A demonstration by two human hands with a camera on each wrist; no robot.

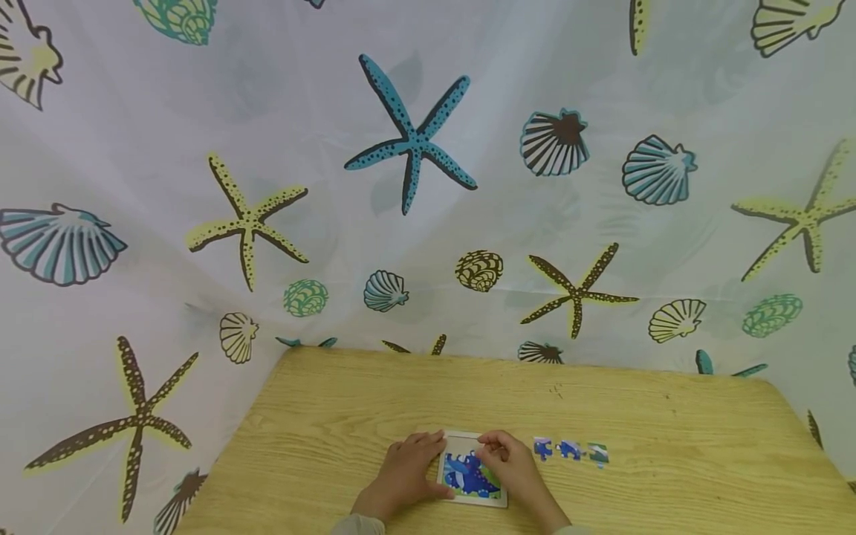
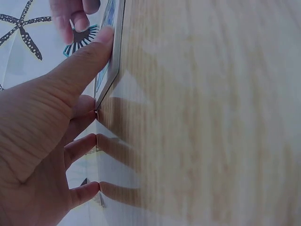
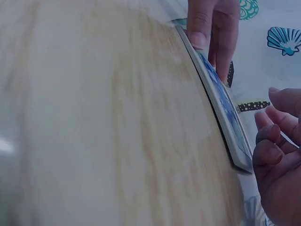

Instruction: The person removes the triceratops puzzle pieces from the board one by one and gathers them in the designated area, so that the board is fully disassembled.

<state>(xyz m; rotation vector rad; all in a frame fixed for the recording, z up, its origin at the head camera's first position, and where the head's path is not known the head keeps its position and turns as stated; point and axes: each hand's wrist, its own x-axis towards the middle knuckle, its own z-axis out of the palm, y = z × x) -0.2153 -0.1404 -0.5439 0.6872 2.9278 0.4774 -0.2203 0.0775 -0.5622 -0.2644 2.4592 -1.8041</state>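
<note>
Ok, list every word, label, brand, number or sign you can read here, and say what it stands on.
No readable text.
Table: a few small dark marks, too small to make out.
Puzzle, loose pieces, curtain: pictures only, no lettering I can see.

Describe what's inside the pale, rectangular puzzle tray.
Interlocking blue-and-green picture pieces below, pale backing above. The right hand covers part of the right side, the left hand a bit at lower left; anything beneath cannot be seen.
</note>
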